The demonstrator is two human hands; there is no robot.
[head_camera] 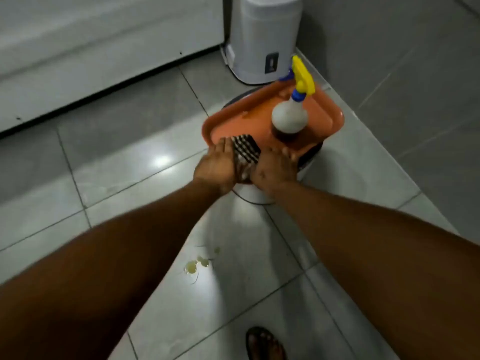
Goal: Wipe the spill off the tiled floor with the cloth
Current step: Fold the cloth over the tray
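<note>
A folded checked cloth [245,152], dark with pale stripes, lies at the near edge of an orange tray [259,110] that rests on top of a white bucket. My left hand [218,167] presses against the cloth's left side and my right hand [275,168] against its right side, so both hands clasp it between them. The spill [198,263] is a small yellowish puddle with a few droplets on the pale tiled floor [117,157], well below my hands and between my forearms.
A spray bottle [292,110] with a yellow and blue trigger stands on the tray. A white bin [262,37] sits in the corner behind it. A white cabinet base [98,53] runs along the left, a grey wall [415,74] on the right. My sandalled foot [265,344] is at the bottom.
</note>
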